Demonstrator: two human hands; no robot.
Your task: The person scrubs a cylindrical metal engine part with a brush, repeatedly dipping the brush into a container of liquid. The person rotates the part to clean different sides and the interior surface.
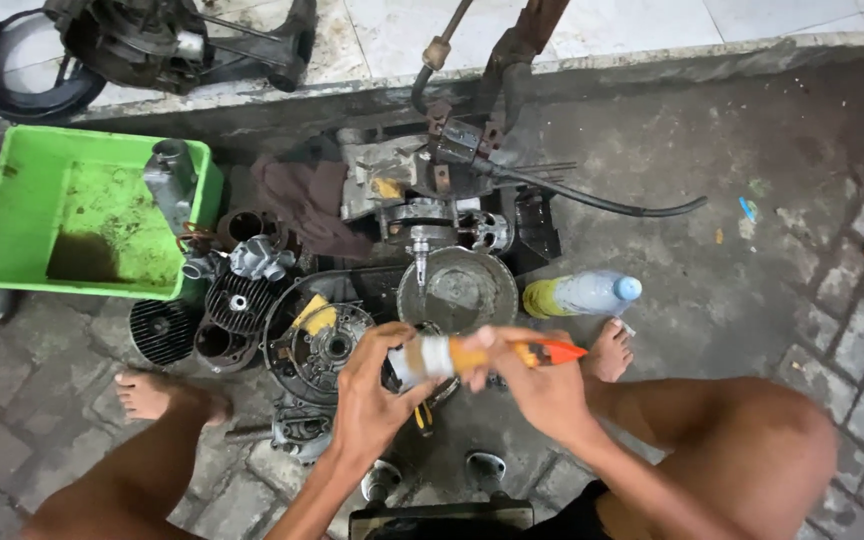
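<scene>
Both hands closed on orange-nozzled sealant tube (472, 355): left hand (372, 395) steadies body, right hand (542, 385) at nozzle; round engine cover (457, 290) at 12 o'clock

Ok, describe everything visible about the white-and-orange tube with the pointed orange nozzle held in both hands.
The white-and-orange tube with the pointed orange nozzle lies roughly level, nozzle aimed to the picture's right. Its body looks like soft squeezable material, white at one end, orange toward the tapered tip. The left hand grips the white end; the right hand wraps the orange middle, leaving the nozzle bare. It is held in the air above greasy metal engine parts on the paved ground, just below a round metal dish.
</scene>
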